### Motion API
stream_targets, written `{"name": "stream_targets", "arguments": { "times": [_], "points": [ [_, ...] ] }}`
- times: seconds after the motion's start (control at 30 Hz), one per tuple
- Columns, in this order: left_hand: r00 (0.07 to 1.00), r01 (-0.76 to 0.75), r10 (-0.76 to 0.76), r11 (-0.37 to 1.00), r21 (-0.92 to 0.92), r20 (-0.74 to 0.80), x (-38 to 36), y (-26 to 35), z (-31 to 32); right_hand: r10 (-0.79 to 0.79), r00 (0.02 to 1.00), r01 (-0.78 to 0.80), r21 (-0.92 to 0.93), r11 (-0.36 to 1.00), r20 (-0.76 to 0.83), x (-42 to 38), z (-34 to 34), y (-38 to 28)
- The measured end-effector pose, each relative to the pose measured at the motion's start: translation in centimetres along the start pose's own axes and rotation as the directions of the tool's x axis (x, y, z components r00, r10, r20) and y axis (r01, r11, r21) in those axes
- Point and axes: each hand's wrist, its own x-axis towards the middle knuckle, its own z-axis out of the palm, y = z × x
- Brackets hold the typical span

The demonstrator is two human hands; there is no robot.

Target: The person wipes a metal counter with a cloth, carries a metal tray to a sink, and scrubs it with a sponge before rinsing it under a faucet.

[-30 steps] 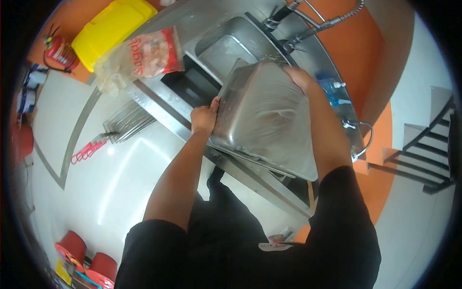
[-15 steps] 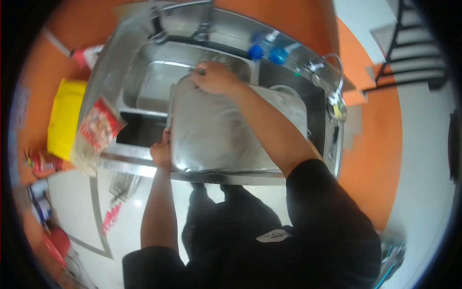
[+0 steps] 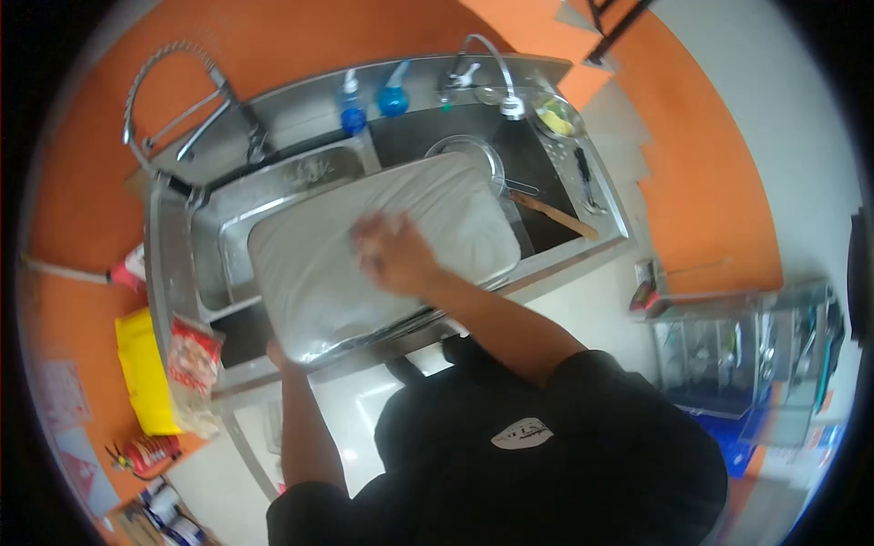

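A large steel tray (image 3: 319, 273) lies upside down across the sink unit (image 3: 173, 273), its bottom facing up. My right hand (image 3: 393, 255) rests on the tray's bottom near its middle, blurred by motion; whether it holds a cloth or sponge I cannot tell. My left hand (image 3: 276, 352) grips the tray's near left corner from below and is mostly hidden by the tray's rim.
A spring spray tap (image 3: 182, 100) stands behind the left basin (image 3: 218, 246). Two blue bottles (image 3: 371, 98) stand on the back ledge. The right basin holds a round pan (image 3: 473, 150) and a wooden-handled utensil (image 3: 560, 217). A red-and-white bag (image 3: 193, 359) and a yellow bin (image 3: 144, 373) are at left.
The view has swung round to the right. My right hand moved from the tray's far edge to the middle of its bottom. The tray now lies flatter over the sink.
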Motion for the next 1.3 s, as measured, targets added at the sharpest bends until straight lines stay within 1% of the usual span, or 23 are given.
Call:
{"name": "stream_targets", "arguments": {
  "times": [0.03, 0.1, 0.17, 0.23, 0.3, 0.33, 0.37, 0.4, 0.43, 0.47, 0.53, 0.57, 0.6, 0.63, 0.67, 0.7, 0.8, 0.83, 0.9, 0.97, 1.03, 1.23, 1.3],
  "points": [
    [0.999, 0.005, 0.009, 0.954, 0.3, -0.045, 0.8, 0.4, -0.2, -0.117, 0.99, 0.106, 0.137, 0.985, 0.077, -0.8, -1.3, -1.4],
    [0.993, 0.109, -0.116, 0.905, -0.411, 0.008, -1.0, 5.6, 0.0, -0.026, 0.998, 0.02, 0.103, 0.994, 0.057, -3.1, -3.0, 0.9],
    [1.0, -0.015, 0.021, 0.945, -0.325, 0.013, 0.6, 3.7, -0.9, 0.185, 0.983, -0.186, 0.058, 0.981, 0.023, -5.8, -4.9, 5.3],
    [0.963, 0.238, -0.268, 0.767, -0.596, 0.04, -2.6, 9.2, 0.1, 0.516, 0.853, -0.519, -0.017, 0.855, -0.085, -7.9, -7.1, 11.1],
    [0.976, 0.204, -0.207, 0.726, -0.657, 0.074, -1.9, 9.1, -0.5, 0.724, 0.686, -0.694, 0.238, 0.679, -0.065, -9.9, -7.9, 18.6],
    [0.956, 0.283, -0.267, 0.735, -0.616, 0.121, -2.7, 10.7, -0.6, 0.82, 0.573, -0.771, 0.345, 0.535, 0.009, -10.7, -8.4, 21.2],
    [0.929, 0.362, -0.333, 0.738, -0.569, 0.159, -3.7, 12.4, -0.9, 0.817, 0.576, -0.767, 0.354, 0.535, 0.013, -11.8, -7.9, 23.0],
    [0.931, 0.365, -0.341, 0.884, -0.293, 0.13, -5.4, 16.1, -0.8, 0.826, 0.562, -0.827, -0.031, 0.561, -0.048, -12.2, -7.1, 24.8],
    [0.935, 0.354, -0.337, 0.887, -0.297, 0.11, -5.7, 17.7, -1.4, 0.814, 0.569, -0.774, -0.406, 0.485, -0.113, -12.3, -6.6, 26.5],
    [0.949, 0.294, -0.223, 0.881, -0.372, 0.221, -5.7, 18.9, -2.3, 0.807, 0.582, -0.768, -0.395, 0.504, -0.102, -11.7, -6.7, 28.6],
    [0.95, 0.224, -0.091, 0.865, -0.449, 0.299, -7.5, 23.0, -1.7, 0.702, 0.712, -0.69, 0.18, 0.701, -0.003, -8.7, -7.1, 34.2],
    [0.978, 0.189, -0.209, 0.924, -0.331, -0.024, -9.2, 26.4, -0.2, 0.697, 0.717, -0.683, 0.199, 0.703, 0.004, -6.6, -7.5, 35.9],
    [0.897, 0.198, -0.259, 0.96, -0.198, -0.359, -10.2, 28.8, 0.9, 0.728, 0.683, -0.667, 0.352, 0.657, -0.064, -4.0, -8.3, 36.6],
    [0.891, 0.191, -0.249, 0.964, -0.184, -0.38, -10.2, 29.4, 1.7, 0.762, 0.636, -0.626, 0.497, 0.601, -0.12, -1.5, -8.7, 37.6],
    [0.926, 0.022, 0.067, 0.973, 0.229, -0.372, -10.1, 29.7, 2.5, 0.785, 0.613, -0.566, 0.642, 0.517, -0.092, 0.8, -8.5, 39.2],
    [0.908, -0.139, 0.343, 0.789, 0.599, -0.241, -10.2, 30.4, 3.3, 0.802, 0.595, -0.491, 0.766, 0.415, -0.054, 3.0, -7.9, 40.8],
    [0.847, -0.253, 0.528, 0.496, 0.831, -0.057, -13.3, 35.7, 13.6, 0.778, 0.628, -0.525, 0.748, 0.405, 0.019, 9.5, -5.2, 45.4],
    [0.834, -0.331, 0.552, 0.504, 0.798, -0.002, -13.6, 36.2, 16.6, 0.771, 0.637, -0.518, 0.759, 0.395, 0.034, 11.7, -3.4, 47.5],
    [0.835, -0.403, 0.545, 0.517, 0.755, 0.073, -14.0, 36.7, 21.9, 0.69, 0.715, -0.587, 0.44, 0.68, -0.112, 14.9, 1.1, 51.2],
    [0.863, -0.392, 0.485, 0.46, 0.797, 0.144, -15.3, 38.4, 27.2, 0.667, 0.709, -0.461, 0.565, 0.684, -0.23, 17.2, 2.8, 51.5],
    [0.849, -0.382, 0.501, 0.362, 0.85, 0.168, -15.8, 39.0, 30.7, 0.609, 0.776, -0.381, 0.89, 0.252, 0.16, 18.5, 4.4, 52.6],
    [0.767, -0.427, 0.605, 0.234, 0.874, 0.213, -15.9, 37.6, 34.4, 0.664, 0.746, -0.278, 0.933, 0.231, 0.058, 17.6, 3.9, 51.2],
    [0.772, -0.452, 0.587, 0.235, 0.861, 0.245, -15.6, 38.2, 36.1, 0.653, 0.744, -0.331, 0.928, 0.171, 0.145, 17.8, 3.7, 52.0]
  ]
}}
